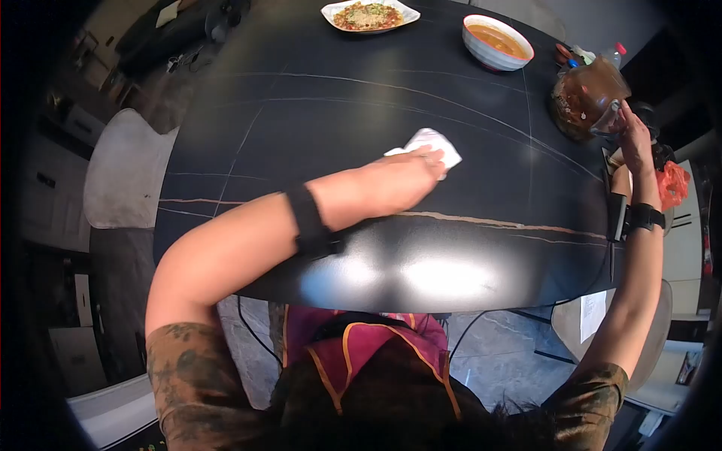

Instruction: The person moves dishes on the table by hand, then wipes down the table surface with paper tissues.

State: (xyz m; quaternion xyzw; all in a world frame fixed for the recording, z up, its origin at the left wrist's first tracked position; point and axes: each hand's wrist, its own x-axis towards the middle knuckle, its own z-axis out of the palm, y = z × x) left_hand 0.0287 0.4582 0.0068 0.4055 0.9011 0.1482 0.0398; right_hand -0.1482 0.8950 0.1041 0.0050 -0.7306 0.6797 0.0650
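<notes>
My left hand (410,174) is over the middle of the black table, its fingers closed on a crumpled white tissue (430,140) that lies against the tabletop. A dark band circles that wrist. At the right edge, my right hand (636,143) is raised beside a see-through brownish glass pitcher (585,98) with dark contents. Its fingers are at the handle side and appear to grip it, though part of the grip is hidden. A band is on this wrist too.
A white dish of chopped food (368,16) and a bowl of orange-brown soup (498,43) stand at the far side. A red-capped bottle (618,54) is behind the pitcher. An orange plastic bag (672,184) is beyond the right edge. Chairs (128,173) flank the black table (316,128).
</notes>
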